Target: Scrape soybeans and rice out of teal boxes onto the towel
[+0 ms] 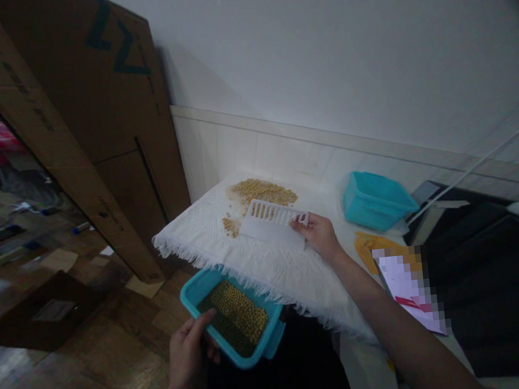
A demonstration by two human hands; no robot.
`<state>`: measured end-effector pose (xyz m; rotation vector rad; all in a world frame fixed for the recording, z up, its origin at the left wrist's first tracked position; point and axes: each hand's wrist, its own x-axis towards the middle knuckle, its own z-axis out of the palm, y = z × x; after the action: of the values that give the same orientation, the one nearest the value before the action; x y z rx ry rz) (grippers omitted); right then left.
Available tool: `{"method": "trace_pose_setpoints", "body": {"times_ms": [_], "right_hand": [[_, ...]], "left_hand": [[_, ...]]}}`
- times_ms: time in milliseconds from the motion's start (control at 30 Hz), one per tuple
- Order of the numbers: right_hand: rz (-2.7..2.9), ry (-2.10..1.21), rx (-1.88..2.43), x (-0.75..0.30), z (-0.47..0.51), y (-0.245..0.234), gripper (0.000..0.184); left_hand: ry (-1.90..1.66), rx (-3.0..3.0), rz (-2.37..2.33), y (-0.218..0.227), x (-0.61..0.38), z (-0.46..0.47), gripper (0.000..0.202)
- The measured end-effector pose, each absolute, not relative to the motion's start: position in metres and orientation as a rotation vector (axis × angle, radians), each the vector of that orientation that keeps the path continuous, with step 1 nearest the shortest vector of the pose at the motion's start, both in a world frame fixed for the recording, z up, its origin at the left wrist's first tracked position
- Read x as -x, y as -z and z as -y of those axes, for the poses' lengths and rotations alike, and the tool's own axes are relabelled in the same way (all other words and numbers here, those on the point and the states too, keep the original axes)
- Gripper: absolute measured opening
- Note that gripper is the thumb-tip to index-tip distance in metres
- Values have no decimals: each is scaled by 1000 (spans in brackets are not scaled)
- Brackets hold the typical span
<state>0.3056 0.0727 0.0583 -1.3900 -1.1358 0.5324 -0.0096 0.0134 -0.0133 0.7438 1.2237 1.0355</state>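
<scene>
My left hand (188, 360) grips the near rim of a teal plastic tub (191, 294) holding yellow beans (237, 316), held below the fringed edge of a white towel (266, 267). My right hand (318, 234) is closed on the end of a white slotted scoop (273, 220), which rests on the towel. The scoop lies against a pile of loose beans (261, 191) at the towel's far end, and a smaller clump of beans (230, 225) sits to its left.
A second teal tub (374, 199) stands on the counter to the right, near yellow paper (370, 248) and a white sheet (409, 293). Tall cardboard boxes (94, 100) lean at the left. A dark surface (492, 276) lies to the right. The wall is close behind.
</scene>
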Motion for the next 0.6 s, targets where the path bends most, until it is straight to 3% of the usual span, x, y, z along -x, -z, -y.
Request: {"method": "trace_pose_setpoints", "body": {"times_ms": [267,600], "right_hand": [[1097,-591,1332,-297,-95,-70,57],[1158,-626,1301,-253,-128,-43,42]], "left_hand": [[-1046,-729,-1211,14,11,-14,45],[-1083,-746,-1260,12,13,-18,44]]}}
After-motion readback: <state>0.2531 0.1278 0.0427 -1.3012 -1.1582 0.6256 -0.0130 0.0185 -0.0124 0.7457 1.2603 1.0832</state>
